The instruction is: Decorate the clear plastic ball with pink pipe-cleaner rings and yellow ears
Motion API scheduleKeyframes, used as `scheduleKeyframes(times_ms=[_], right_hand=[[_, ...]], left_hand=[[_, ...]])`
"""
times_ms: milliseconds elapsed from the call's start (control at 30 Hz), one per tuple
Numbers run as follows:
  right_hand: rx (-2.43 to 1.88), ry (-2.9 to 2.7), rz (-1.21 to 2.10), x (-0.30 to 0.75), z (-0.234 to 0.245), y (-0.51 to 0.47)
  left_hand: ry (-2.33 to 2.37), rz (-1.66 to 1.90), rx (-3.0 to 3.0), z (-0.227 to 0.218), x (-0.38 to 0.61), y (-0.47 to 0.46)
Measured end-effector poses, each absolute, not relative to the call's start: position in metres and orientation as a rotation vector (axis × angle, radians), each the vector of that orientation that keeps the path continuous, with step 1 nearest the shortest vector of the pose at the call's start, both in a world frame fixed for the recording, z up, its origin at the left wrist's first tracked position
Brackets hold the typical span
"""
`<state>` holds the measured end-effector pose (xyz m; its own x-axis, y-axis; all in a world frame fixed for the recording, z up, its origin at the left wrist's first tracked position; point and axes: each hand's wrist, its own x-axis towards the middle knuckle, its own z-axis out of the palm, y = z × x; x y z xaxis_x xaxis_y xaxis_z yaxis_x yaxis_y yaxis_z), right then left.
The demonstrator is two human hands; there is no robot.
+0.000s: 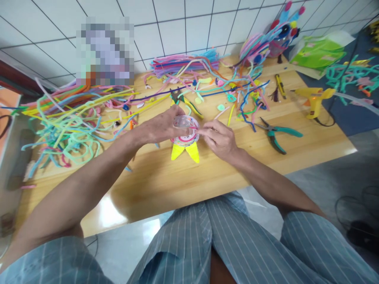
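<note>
The left hand [166, 125] holds the clear cup [191, 122] over the middle of the table [166, 185], its two yellow points [193, 152] facing near, while the right hand [219, 139], just right of it, pinches what looks like a pink strip [194, 127] pointing left.
</note>
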<state>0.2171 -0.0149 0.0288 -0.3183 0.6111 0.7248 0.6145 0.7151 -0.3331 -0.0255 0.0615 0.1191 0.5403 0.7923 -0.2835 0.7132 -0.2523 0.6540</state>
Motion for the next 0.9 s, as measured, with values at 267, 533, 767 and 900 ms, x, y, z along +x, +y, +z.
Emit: scheduleKeyframes(times_ms=[267,533,767,900], right_hand=[[-0.887,-2.017,-0.078,0.215,0.03,-0.016],[-0.917,-2.0,-0.01,0.215,0.033,-0.02],[-0.88,-1.983,-0.017,0.215,0.036,-0.024],[-0.928,-2.008,0.011,0.214,0.039,-0.031]], left_hand=[[1.069,-0.026,2.075,0.13,-0.017,0.069],[1.027,-0.082,2.069,0.131,-0.015,0.066],[1.19,0.158,1.962,0.118,-0.023,0.045],[1.224,0.296,1.964,0.111,-0.024,0.03]])
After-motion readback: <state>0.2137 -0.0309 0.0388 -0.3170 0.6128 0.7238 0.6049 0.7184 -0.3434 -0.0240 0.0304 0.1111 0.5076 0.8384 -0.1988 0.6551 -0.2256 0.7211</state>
